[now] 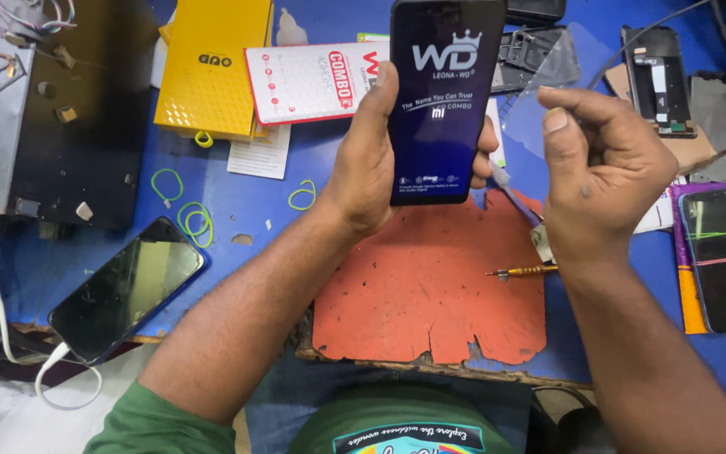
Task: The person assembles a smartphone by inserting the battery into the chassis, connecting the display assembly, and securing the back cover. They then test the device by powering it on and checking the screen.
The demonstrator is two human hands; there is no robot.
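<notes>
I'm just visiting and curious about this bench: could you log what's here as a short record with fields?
Left hand: left hand holds a dark phone screen panel upright, printed side toward the camera
Right hand: right hand loosely curled beside the panel, holding nothing that shows
Work surface: blue table with a worn red mat
On the mat: small screwdriver with a brass-coloured handle
Left side: phone with a white cable plugged in, green rubber bands, yellow box
Right side: phone with a cracked, lined screen
</notes>
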